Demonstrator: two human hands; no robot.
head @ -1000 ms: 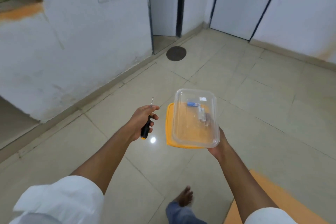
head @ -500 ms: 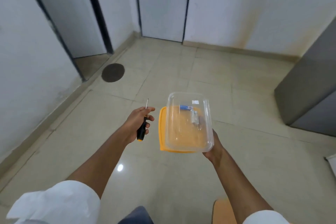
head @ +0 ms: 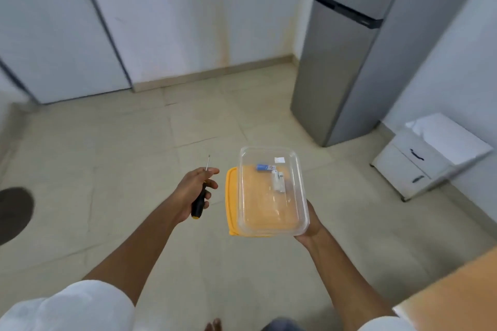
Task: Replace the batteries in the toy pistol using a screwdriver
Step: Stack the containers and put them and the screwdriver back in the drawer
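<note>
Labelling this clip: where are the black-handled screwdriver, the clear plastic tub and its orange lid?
black-handled screwdriver (head: 198,204): head view, on the handle.
clear plastic tub (head: 302,185): head view, on its right wall.
orange lid (head: 231,196): head view, left edge under the tub.

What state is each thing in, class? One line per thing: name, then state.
Screwdriver: gripped in left hand, tip up.
Box: lidless, carried by right hand, small items inside.
Lid: off, stacked under box.
Fridge: doors shut.
Cabinet: drawers shut.
</note>
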